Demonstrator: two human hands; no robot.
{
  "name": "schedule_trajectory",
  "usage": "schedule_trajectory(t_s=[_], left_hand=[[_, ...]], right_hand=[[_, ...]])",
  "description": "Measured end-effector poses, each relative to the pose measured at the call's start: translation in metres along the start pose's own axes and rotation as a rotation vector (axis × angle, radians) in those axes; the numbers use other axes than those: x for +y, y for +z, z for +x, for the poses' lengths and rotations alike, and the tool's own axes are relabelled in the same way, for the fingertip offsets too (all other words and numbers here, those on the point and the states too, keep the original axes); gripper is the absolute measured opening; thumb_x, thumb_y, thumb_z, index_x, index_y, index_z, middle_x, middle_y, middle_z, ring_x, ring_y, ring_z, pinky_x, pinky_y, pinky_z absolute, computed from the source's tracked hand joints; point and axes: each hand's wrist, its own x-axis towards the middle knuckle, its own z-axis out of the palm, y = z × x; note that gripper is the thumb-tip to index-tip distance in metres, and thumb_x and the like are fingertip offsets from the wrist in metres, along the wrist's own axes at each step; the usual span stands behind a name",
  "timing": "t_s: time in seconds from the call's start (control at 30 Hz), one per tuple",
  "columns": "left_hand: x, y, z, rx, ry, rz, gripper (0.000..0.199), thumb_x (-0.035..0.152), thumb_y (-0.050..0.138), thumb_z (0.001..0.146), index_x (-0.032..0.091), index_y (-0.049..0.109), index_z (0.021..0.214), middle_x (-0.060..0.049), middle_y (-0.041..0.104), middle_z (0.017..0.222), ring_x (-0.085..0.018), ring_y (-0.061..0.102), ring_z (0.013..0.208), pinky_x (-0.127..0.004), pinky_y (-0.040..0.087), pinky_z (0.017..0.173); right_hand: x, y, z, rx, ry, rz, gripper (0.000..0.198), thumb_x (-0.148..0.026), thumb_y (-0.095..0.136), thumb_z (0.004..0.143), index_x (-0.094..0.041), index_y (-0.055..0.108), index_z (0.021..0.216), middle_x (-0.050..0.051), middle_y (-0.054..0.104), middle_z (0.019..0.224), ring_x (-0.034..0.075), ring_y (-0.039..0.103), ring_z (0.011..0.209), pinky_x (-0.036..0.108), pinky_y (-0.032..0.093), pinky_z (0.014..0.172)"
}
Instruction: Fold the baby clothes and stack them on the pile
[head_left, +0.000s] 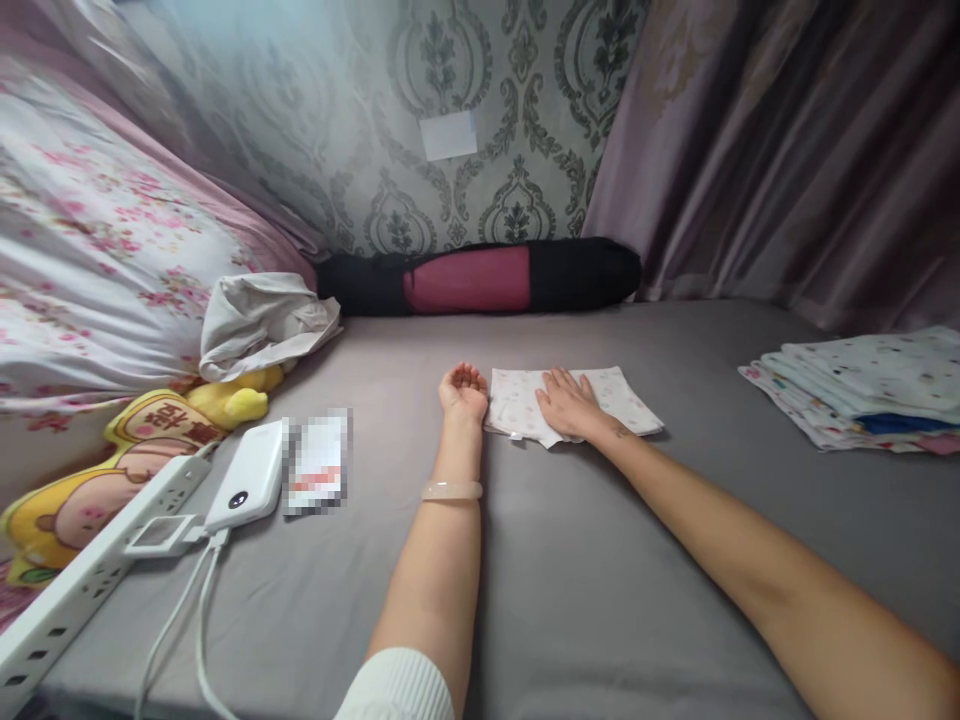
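Note:
A folded white cloth (517, 395) with a small pale print lies on the grey bed sheet, its lower edge slightly uneven. My right hand (568, 402) rests on its upper middle, palm down and fingers spread flat. Beside the left edge of the cloth is my left hand (463, 392), turned palm up with its fingers loosely curled and nothing seen in them. The side of that hand is close to the cloth; I cannot tell whether they touch. A pale bangle (451, 491) circles my left forearm.
Folded printed cloths (862, 385) are stacked at the right. On the left are a power strip (97, 580), a white power bank (250, 470) with cables, a blurred packet (319, 462) and a yellow plush (146, 465). A black and red roll (480, 278) lies along the wall.

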Motion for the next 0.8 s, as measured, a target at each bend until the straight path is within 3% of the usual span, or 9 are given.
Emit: schedule_trajectory(t_s=[0.2,0.3,0.6,0.8], left_hand=[[0.002,-0.002,0.002,-0.036,0.024,0.037,0.019,0.012,0.044,0.08,0.017,0.053,0.064,0.001,0.054,0.059,-0.006,0.052,0.05,-0.018,0.041,0.054],[0.002,-0.003,0.002,-0.053,0.044,0.087,0.019,0.012,0.045,0.079,0.017,0.052,0.062,0.001,0.053,0.058,-0.007,0.052,0.05,-0.018,0.042,0.054],[0.004,-0.005,0.003,-0.036,0.009,-0.038,0.022,0.014,0.043,0.083,0.017,0.055,0.065,0.0,0.055,0.061,-0.007,0.052,0.053,-0.019,0.041,0.055],[0.007,-0.012,0.01,-0.106,0.104,0.05,0.023,0.017,0.041,0.083,0.018,0.055,0.065,-0.001,0.054,0.06,-0.01,0.054,0.057,-0.022,0.045,0.06]], right_hand=[[-0.03,0.004,-0.002,0.026,-0.049,0.046,0.06,-0.037,0.018,0.097,-0.008,0.03,0.149,0.014,0.025,0.156,0.026,0.019,0.144,0.05,0.011,0.117],[-0.032,0.009,-0.002,0.045,-0.037,0.045,0.06,-0.037,0.018,0.097,-0.008,0.031,0.148,0.012,0.027,0.155,0.025,0.02,0.144,0.05,0.01,0.117],[-0.036,0.003,0.0,0.033,-0.053,0.048,0.059,-0.034,0.021,0.096,-0.006,0.034,0.146,0.016,0.031,0.153,0.028,0.023,0.142,0.053,0.013,0.115],[-0.058,0.001,0.009,0.068,-0.167,0.106,0.058,-0.033,0.021,0.097,-0.007,0.033,0.147,0.013,0.027,0.155,0.025,0.019,0.144,0.049,0.01,0.117]])
